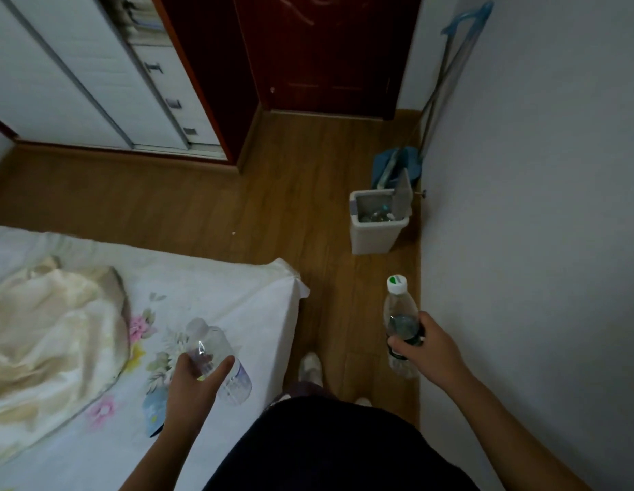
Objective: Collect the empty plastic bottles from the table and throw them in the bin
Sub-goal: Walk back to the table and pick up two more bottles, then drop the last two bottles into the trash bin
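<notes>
My left hand (196, 379) grips a clear plastic bottle with a pale purple label (211, 343), held tilted above the corner of the bed. My right hand (423, 347) holds a second clear bottle with a white cap and dark green label (400, 313), upright, over the wooden floor close to the right wall. A small white bin (374, 235) stands ahead on the floor against that wall, its grey lid flipped up. Several bottles lie inside it.
A bed with a floral white sheet (219, 288) and a cream blanket (49, 331) fills the left. A mop and blue dustpan (402, 164) lean behind the bin. A dark red door (326, 54) and white wardrobe (78, 72) stand at the far end. My feet (310, 366) are on the narrow floor strip.
</notes>
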